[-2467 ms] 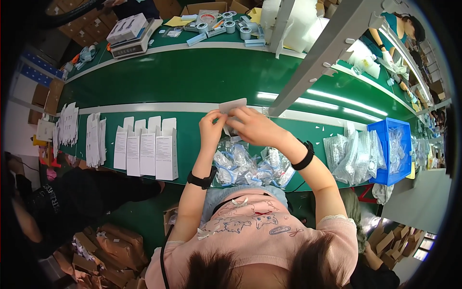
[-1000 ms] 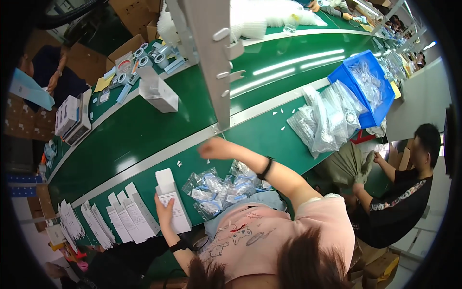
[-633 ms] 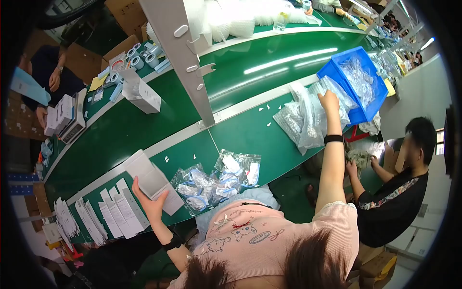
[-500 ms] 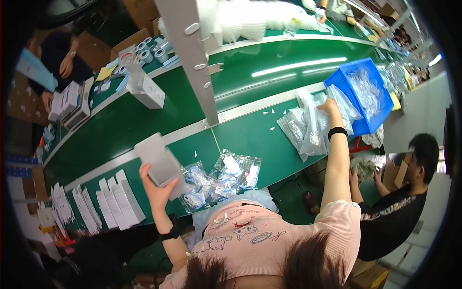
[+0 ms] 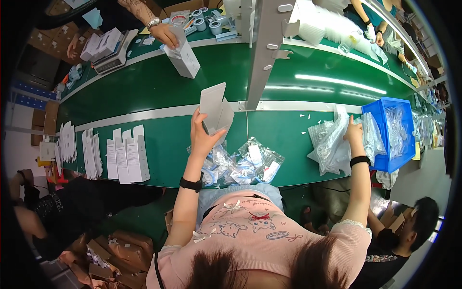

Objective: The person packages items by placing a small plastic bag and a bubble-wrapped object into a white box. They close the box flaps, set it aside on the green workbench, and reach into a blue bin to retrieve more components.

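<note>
My left hand [image 5: 204, 132] is closed round a small white carton [image 5: 219, 115], its flap standing up at the top. Beneath it, several see-through pouches [image 5: 243, 166] with blue-and-white contents lie in a pile by the table's front edge. At the right, my right hand [image 5: 353, 130] has its fingers closed at the edge of a see-through plastic bag [image 5: 333, 142] that lies among similar bags. Just beyond that hand stands a blue bin [image 5: 405, 139] with more see-through packets [image 5: 395, 127] inside.
Folded white cartons [image 5: 127, 156] stand in rows at the left of the green table [image 5: 168, 130]. A metal post [image 5: 262, 62] rises beyond my hands. Across the green belt, a co-worker's hand [image 5: 163, 34] touches another white box [image 5: 185, 61]. At the lower right another person [image 5: 409, 231] sits.
My view has turned, shifting the scene. My left hand has brought the carton upright, with its flap raised. A co-worker's hand has reached the box across the belt. My right hand remains at the bags.
</note>
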The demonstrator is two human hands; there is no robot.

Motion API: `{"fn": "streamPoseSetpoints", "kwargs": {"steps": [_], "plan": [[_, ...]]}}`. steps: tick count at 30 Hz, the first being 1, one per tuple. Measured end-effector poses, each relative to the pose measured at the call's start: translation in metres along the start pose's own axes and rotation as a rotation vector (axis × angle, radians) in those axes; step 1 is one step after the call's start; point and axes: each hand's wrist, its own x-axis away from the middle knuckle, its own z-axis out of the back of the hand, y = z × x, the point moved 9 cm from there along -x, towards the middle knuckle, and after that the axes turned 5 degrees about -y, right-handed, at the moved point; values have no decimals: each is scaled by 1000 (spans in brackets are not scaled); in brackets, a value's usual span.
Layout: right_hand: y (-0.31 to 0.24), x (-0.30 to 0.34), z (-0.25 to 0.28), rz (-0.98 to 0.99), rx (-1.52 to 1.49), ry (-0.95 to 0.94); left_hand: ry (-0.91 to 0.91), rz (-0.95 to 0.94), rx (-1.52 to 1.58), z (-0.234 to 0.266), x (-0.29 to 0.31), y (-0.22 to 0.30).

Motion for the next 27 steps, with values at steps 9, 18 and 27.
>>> {"fn": "streamPoseSetpoints", "kwargs": {"steps": [9,18,27], "plan": [[4,8,-16,-11,-406,70,15,-45,2,-5,-9,4],[32,150,135,487,-1710,587,44,-75,252,-4,-6,-7],[-225,288,181,914,-2134,719,-32,1,302,-6,-2,-6]]}}
